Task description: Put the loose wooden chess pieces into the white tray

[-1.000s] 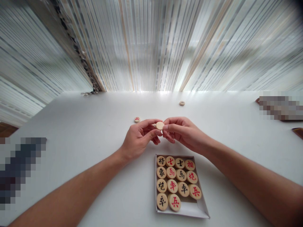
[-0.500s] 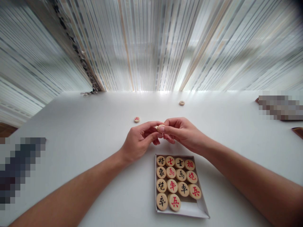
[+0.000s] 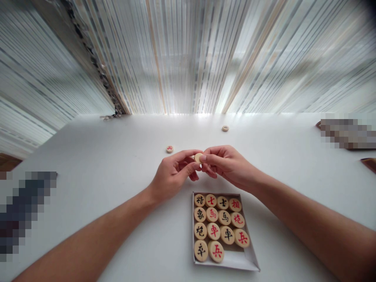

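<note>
Between the fingertips of both hands is a round wooden Chinese chess piece (image 3: 198,158), its plain pale face turned toward me. My left hand (image 3: 176,171) pinches it from the left with thumb and index finger. From the right, my right hand (image 3: 225,163) grips the same piece, thumb on its face. Nearer to me, below the hands, a shallow white cardboard box (image 3: 229,264) holds rows of pieces with red or black characters, such as a black-marked piece (image 3: 201,250) in the front left corner. The front right of the box shows bare bottom.
A red-marked piece (image 3: 169,149) lies beyond my left hand, and another piece (image 3: 225,128) farther back, its mark too small to read. Striped string curtains (image 3: 176,58) hang along the white table's (image 3: 117,156) far edge. Blurred-out objects sit at both sides.
The piece has turned slightly between my fingers, and more of its plain face shows. My right thumb has shifted a little to the right. The box and loose pieces stay put.
</note>
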The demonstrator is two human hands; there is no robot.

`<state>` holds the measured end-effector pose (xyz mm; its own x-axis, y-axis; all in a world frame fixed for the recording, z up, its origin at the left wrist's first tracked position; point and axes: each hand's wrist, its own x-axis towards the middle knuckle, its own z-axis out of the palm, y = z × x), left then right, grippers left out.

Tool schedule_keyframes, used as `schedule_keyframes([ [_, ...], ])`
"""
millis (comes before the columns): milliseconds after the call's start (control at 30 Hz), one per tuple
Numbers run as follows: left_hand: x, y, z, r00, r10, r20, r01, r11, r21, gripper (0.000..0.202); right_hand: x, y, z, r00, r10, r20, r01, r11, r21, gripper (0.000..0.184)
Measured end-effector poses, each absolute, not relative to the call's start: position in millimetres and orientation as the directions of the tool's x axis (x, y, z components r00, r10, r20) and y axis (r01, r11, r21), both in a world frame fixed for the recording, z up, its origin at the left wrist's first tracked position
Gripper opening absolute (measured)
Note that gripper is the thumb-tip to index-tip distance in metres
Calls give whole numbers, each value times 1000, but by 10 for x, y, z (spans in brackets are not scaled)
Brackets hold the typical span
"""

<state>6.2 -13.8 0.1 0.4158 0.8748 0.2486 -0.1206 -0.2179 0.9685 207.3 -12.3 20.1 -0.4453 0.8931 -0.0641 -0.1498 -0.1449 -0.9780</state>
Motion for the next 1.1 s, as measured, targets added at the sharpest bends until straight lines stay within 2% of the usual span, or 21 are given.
schedule_keyframes([
  [233, 54, -137, 10, 280, 924, 261, -29, -264, 964, 29, 2069, -117, 171, -414, 910, -23, -147, -92, -985, 22],
  [433, 24, -147, -1, 214, 880, 424, 103, -452, 886, 16, 2069, -145, 200, -343, 939, -17, -96, -53, -994, 19],
  [600, -6, -152, 26, 242, 705, 667, 235, -709, 665, 9, 2108, -191, 265, -314, 949, 30, -68, 9, -998, 29],
  [733, -32, -129, 44, 284, 541, 792, 308, -833, 459, 10, 2097, -234, 312, -351, 935, 58, 20, 69, -997, 35],
  [933, -64, -111, 36, 336, 353, 873, 338, -911, 238, 14, 2095, -313, 372, -312, 943, 116, 123, 161, -979, 38],
  [1100, -77, -143, 61, 393, 251, 885, 297, -945, 136, 16, 2174, -452, 493, -381, 917, 114, 245, 219, -944, 34],
])
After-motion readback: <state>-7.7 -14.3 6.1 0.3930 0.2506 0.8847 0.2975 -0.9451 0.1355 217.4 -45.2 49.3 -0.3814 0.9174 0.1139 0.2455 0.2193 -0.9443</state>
